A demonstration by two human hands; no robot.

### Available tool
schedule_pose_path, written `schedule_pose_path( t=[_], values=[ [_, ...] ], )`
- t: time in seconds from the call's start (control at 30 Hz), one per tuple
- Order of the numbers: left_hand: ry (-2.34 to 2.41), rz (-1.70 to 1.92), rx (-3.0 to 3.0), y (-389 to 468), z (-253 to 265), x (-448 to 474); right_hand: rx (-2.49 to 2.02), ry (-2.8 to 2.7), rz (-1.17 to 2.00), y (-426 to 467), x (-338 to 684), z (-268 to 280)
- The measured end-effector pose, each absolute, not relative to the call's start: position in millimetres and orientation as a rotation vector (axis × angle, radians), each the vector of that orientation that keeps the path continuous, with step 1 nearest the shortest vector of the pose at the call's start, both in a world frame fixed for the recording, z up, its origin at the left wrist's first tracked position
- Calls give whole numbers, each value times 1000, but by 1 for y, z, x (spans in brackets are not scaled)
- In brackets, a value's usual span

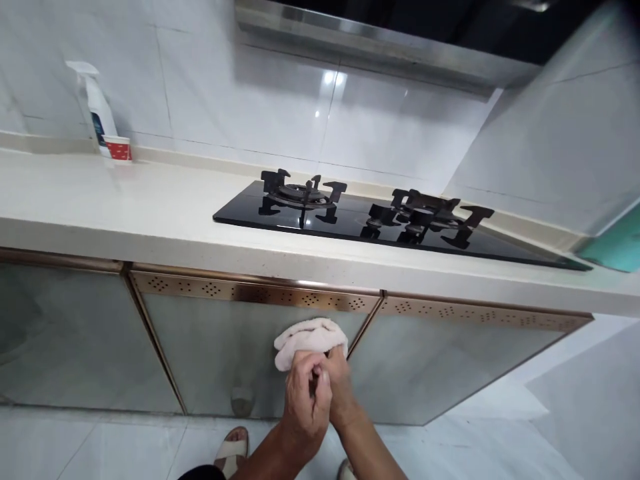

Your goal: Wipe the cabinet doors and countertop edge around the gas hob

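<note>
A folded white cloth (310, 339) is bunched just beyond my two hands, in front of a cabinet door. My right hand (341, 383) is closed on the cloth's near right part. Pressed up against it, my left hand (306, 393) is closed too, its fingers curled in and its thumb towards my right hand. The left knuckles overlap the cloth's near edge. What lies inside the left fingers is hidden.
Above my hands runs a pale countertop (165, 233) with a black gas hob (340, 223). A white spray bottle (99, 110) and a red-and-white cup (119, 149) stand at the back left. A range hood (380, 50) hangs overhead. Glass-fronted cabinet doors (200, 353) are below.
</note>
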State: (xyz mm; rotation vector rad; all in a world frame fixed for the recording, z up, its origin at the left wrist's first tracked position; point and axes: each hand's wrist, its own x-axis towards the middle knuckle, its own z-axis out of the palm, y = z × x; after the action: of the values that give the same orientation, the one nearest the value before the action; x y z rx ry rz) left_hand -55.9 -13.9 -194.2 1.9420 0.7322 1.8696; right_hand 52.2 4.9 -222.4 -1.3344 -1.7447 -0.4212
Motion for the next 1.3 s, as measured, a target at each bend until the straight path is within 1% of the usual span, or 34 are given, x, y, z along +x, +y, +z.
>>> schedule_pose_path(
  t=[0.07,0.13,0.27,0.43,0.53,0.63,0.73,0.83,0.93,1.03,1.1,1.17,1.3],
  values=[
    [855,1794,1875,-17,-200,-51,-1304,-1751,-386,-1,54,-222],
    [925,1762,1882,-18,-205,-48,-1247,-1778,-285,-5,58,-217],
    [948,1786,2094,-19,-213,-49,-1154,-1816,-15,-11,64,-204],
    [950,1874,2152,-21,-224,-53,-1109,-1751,145,-16,65,-180],
    [965,1815,2231,-20,-231,-54,-1081,-1711,286,-20,68,-163],
    [1108,1769,2340,-9,-237,-51,-1009,-1667,403,-23,71,-154],
    [1285,1819,2455,11,-242,-49,-973,-1616,349,-23,68,-152],
    [1371,1870,2581,32,-239,-51,-920,-1605,161,-22,67,-157],
    [1424,1820,2666,47,-221,-56,-943,-1336,3,-19,75,-167],
    [1418,1764,2694,60,-199,-60,-1059,-971,-2,-17,88,-179],
    [1388,1771,2717,66,-193,-63,-1104,-876,-14,-16,93,-184],
    [1358,1780,2779,70,-199,-68,-1116,-930,-64,-14,92,-187],
    [1249,1725,3045,67,-232,-92,-1096,-1108,-151,-10,79,-192]
  ],
)
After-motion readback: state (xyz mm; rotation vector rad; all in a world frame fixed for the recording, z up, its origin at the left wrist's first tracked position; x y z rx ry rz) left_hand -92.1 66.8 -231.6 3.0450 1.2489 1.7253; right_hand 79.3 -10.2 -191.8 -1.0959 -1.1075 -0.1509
